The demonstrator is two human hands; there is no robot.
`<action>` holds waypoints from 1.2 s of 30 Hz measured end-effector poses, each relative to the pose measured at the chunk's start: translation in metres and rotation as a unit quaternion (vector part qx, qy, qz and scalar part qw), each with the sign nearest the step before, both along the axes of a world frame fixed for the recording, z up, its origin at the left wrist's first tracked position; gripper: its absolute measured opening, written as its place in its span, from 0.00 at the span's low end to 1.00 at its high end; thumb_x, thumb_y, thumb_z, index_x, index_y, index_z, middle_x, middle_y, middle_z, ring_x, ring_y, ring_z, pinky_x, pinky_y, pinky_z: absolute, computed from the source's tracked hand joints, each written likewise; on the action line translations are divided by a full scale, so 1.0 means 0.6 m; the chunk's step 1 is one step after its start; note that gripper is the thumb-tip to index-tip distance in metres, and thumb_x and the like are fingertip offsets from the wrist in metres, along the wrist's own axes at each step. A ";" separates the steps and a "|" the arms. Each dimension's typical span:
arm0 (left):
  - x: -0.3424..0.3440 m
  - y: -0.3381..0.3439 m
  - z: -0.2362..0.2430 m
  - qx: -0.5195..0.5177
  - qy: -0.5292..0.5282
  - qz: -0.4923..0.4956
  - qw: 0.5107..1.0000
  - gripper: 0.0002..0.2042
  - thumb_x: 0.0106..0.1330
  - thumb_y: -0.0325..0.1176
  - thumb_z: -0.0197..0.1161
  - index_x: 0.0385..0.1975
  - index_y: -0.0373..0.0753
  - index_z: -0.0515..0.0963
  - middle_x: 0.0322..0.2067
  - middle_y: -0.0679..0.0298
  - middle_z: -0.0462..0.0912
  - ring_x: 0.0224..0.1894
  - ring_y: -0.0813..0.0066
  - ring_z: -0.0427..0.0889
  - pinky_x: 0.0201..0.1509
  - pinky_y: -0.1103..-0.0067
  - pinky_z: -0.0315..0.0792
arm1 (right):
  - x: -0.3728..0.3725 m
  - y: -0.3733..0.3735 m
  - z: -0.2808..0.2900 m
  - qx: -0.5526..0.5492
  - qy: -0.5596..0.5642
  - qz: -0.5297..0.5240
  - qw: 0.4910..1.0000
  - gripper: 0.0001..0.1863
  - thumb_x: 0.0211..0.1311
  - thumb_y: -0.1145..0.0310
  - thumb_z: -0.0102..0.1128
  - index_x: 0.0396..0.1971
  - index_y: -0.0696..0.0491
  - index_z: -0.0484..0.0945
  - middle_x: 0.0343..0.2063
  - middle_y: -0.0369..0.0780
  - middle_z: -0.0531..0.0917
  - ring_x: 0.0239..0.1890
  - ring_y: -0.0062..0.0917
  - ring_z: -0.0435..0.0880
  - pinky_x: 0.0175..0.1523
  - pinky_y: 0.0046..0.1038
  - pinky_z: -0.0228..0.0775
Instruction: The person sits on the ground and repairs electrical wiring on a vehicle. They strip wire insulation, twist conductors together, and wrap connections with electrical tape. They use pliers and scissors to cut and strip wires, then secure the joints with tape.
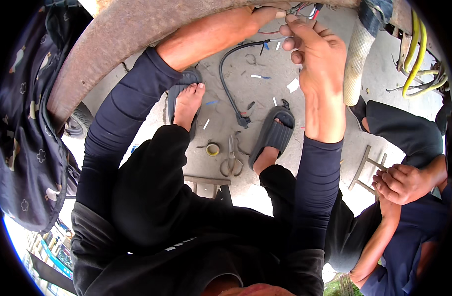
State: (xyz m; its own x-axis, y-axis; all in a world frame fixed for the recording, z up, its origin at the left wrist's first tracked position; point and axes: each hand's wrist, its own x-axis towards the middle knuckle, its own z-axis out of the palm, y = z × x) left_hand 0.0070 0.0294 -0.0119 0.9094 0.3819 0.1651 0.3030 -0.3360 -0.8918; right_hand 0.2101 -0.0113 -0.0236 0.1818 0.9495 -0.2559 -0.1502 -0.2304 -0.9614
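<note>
Far left, a dark patterned cloth point(24, 123) was left hanging, and beside it a rusty curved metal bar point(70, 89) was seen sweeping up over the top. On the floor, a yellow tape roll point(212, 149), then a black cable point(224, 79) with a chunky end, then scissors point(231, 160) had been left lying between the person's feet. The left hand point(266, 16) was tucked up by the bar; its fingers were half hidden, so whether anything was pinched there couldn't be told. The thin wires point(316, 11) were bunched at the top edge, right by both hands. By the right hand point(314, 47) they looked to be pinched between thumb and first finger, the other fingers loosely curled.

Handling-wise, those wires would probably be found light, floppy and easily nicked, so best held by the insulation near the ends. The black cable would be stiffer and springier, better gripped by its jacket. Further right, a pale sleeved tube point(355, 69) was seen, then another person's clasped hands point(402, 183) and yellow cables point(416, 54).
</note>
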 end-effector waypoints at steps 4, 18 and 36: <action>0.001 -0.019 0.010 -0.012 -0.011 0.028 0.999 0.21 0.72 0.37 0.47 0.58 0.33 0.73 0.47 0.53 0.81 0.46 0.63 0.83 0.51 0.69 0.75 | -0.040 -0.019 0.022 0.077 -0.208 -0.050 0.974 0.12 0.62 0.67 0.66 0.36 0.62 0.84 0.25 0.38 0.86 0.23 0.17 0.80 0.29 0.19 0.68; -0.010 0.003 0.010 -0.122 -0.084 -0.014 0.989 0.21 0.71 0.39 0.49 0.57 0.33 0.75 0.39 0.53 0.82 0.39 0.62 0.83 0.44 0.72 0.76 | -0.019 0.008 -0.005 0.430 -0.790 0.028 0.436 0.05 0.53 0.70 0.65 0.31 0.49 0.79 0.23 0.33 0.80 0.21 0.23 0.81 0.24 0.24 0.72; 0.002 -0.018 -0.026 -0.503 -0.381 -0.039 0.774 0.20 0.73 0.42 0.50 0.58 0.38 0.76 0.38 0.52 0.83 0.36 0.61 0.83 0.41 0.71 0.75 | 0.002 -0.060 0.009 -0.077 0.276 0.068 0.956 0.12 0.73 0.64 0.58 0.49 0.55 0.78 0.39 0.37 0.87 0.34 0.21 0.82 0.30 0.18 0.67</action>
State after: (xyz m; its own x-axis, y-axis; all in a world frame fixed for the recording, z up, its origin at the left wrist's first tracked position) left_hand 0.0082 0.0185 -0.0272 0.7211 0.6148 0.3194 0.5563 -0.7886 0.2621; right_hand 0.2114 -0.0475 -0.0184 -0.1438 0.8981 -0.4156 -0.5830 -0.4162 -0.6978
